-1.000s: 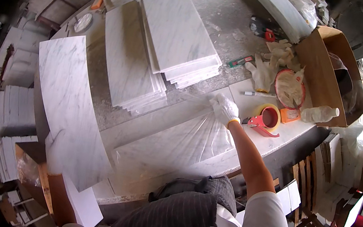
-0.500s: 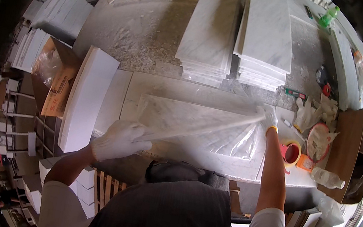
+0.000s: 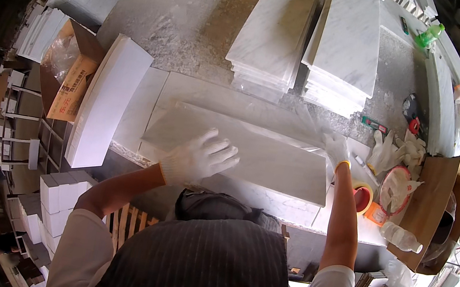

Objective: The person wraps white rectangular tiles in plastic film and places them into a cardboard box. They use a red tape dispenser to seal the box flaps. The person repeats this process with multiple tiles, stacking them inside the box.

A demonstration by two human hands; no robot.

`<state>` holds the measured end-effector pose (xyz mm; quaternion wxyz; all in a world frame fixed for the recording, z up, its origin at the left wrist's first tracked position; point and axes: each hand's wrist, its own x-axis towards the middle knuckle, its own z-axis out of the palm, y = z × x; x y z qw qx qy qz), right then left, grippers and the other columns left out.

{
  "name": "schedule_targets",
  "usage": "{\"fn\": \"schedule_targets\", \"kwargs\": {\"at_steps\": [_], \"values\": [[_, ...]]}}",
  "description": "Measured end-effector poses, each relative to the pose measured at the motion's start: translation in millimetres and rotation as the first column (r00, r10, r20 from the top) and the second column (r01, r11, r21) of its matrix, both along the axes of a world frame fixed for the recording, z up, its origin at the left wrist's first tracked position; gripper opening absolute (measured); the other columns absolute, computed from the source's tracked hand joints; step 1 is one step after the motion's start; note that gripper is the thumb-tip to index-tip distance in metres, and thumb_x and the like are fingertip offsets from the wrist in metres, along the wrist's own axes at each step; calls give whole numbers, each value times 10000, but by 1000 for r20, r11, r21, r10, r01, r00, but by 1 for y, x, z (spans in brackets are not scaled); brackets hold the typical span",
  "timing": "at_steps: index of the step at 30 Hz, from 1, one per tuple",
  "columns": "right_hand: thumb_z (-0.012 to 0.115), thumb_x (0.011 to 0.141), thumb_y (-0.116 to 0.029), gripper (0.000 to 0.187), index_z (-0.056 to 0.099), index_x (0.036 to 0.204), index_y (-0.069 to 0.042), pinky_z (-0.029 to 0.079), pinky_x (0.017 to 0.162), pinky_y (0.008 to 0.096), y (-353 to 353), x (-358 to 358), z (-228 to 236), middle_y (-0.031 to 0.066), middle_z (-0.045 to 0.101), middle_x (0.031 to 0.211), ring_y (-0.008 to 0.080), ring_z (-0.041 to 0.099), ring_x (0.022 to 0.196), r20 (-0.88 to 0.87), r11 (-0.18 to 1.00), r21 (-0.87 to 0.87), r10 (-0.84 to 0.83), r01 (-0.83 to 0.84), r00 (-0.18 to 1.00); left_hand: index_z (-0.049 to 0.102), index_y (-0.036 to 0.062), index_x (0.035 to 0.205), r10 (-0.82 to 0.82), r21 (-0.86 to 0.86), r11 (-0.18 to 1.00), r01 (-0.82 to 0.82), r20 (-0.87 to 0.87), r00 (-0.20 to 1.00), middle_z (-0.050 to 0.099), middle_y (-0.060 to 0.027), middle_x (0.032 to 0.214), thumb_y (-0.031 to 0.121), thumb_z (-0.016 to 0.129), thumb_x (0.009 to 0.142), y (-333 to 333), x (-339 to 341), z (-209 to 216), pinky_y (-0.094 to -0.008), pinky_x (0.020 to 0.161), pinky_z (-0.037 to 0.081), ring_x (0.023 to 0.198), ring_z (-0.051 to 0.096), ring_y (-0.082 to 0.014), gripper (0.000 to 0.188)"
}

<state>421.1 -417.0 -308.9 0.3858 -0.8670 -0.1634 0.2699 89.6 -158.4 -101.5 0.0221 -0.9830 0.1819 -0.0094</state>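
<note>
Along the near edge of the bench (image 3: pixel 169 34) lies a slab (image 3: pixel 275 165), the left hand (image 3: pixel 196 159) spread over its left part, the right hand (image 3: pixel 337 149) by its far right corner, with tape (image 3: pixel 362 199) toward the bench's right end.

I make out smooth, grey-veined stone with a soft sheen on the slab (image 3: pixel 275 165). The left glove (image 3: pixel 193 158) looks like matt, knitted cloth; the right glove (image 3: pixel 337 148) seems the same, though blurred on my side. From here, the worktop (image 3: pixel 180 42) reads rough and dusty, the apron (image 3: pixel 197 261) striped cloth, the carton (image 3: pixel 425 202) matt cardboard, the clear bottle (image 3: pixel 401 237) glossy plastic.
</note>
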Motion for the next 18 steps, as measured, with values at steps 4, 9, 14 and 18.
{"fn": "schedule_targets", "kwargs": {"at_steps": [4,9,14,18], "values": [[571,873,-392,392,722,971,-44,502,797,410,4,-3,18,173,722,920,317,680,891,-72,996,-92,-18,11,997,586,157,1302,-7,45,999,7,7,1000,587,-46,1311,216,554,912,-8,-2,-18,-533,1073,400,1235,530,-228,396],[577,890,-381,358,720,939,-57,496,785,405,-4,-1,-1,157,720,896,290,678,859,15,999,-54,-4,5,1000,628,179,1222,45,28,999,-47,64,997,584,-24,1266,208,589,883,-14,-4,-40,-546,1019,425,1194,532,-224,342],[586,896,-396,362,711,931,-59,495,792,394,3,-9,12,158,716,910,298,674,872,18,991,-125,-40,42,999,605,187,1252,167,49,985,-168,22,986,552,-30,1298,229,577,883,-12,-7,-65,-586,967,411,1206,501,-234,372],[597,898,-387,346,703,925,-58,497,797,398,5,-13,26,166,713,914,311,671,880,45,992,-115,-39,44,998,619,160,1236,287,-20,958,-286,9,958,554,-55,1314,244,719,773,-15,-8,-62,-636,975,367,1223,486,-276,482]]}}
